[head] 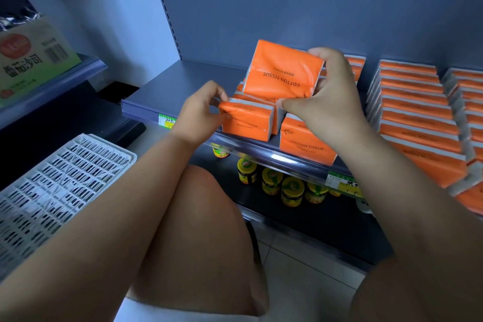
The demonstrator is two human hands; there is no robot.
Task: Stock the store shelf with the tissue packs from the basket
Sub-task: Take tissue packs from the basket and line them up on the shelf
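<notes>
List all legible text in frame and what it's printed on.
"COTTON TISSUE", upside down: held tissue pack in the right hand.
"COTTON TISSUE": front tissue pack at the shelf edge.
"番茄沙司": cardboard box, far left.
Too blurred or small: left tissue pack pinched by the left hand, price tags, jar labels, the packs' fine print.

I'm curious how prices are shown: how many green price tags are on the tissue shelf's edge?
2. One price tag is left of the left hand; the other tag is beside the right forearm. Arms may hide more.
</notes>
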